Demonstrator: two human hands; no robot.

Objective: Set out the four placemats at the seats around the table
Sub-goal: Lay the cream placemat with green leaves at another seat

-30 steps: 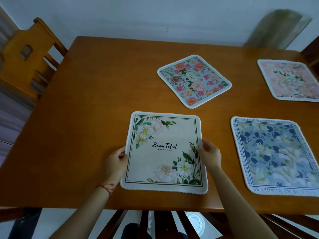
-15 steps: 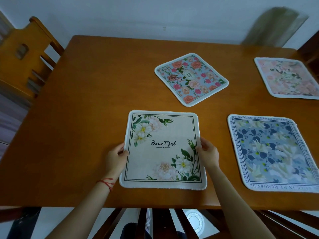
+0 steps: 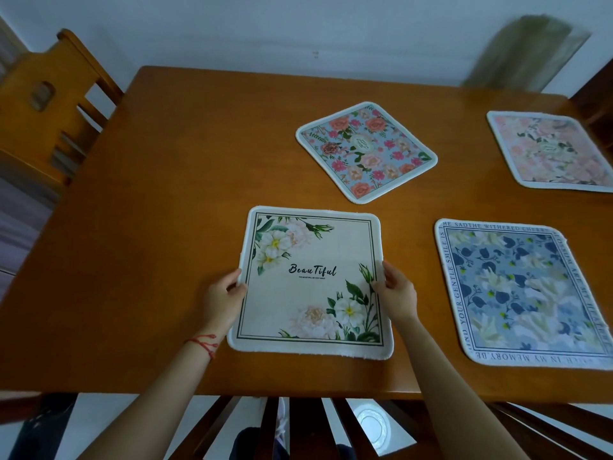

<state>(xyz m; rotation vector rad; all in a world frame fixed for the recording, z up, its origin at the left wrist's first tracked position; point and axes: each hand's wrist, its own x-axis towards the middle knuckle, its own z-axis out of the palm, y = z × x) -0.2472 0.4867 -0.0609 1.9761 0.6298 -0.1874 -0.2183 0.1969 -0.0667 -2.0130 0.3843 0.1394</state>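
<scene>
A cream placemat [image 3: 313, 280] printed "Beautiful" with white flowers lies flat near the front edge of the wooden table [image 3: 139, 227]. My left hand [image 3: 225, 295] pinches its left edge and my right hand [image 3: 396, 293] pinches its right edge. A blue-grey floral placemat [image 3: 527, 293] with a text border lies to its right. Further back, a light-blue placemat with pink roses [image 3: 366, 151] sits turned at an angle. A pink floral placemat [image 3: 550, 151] lies at the far right, partly cut off by the frame.
A wooden chair [image 3: 49, 104] stands at the table's left end. A dark slatted chair back [image 3: 298, 426] is just below the front edge. A white wall runs behind the table, and a blurred chair back [image 3: 527, 51] shows at the far right.
The cream placemat has stayed in about the same spot on the table with both hands on its sides; the view has shifted slightly.
</scene>
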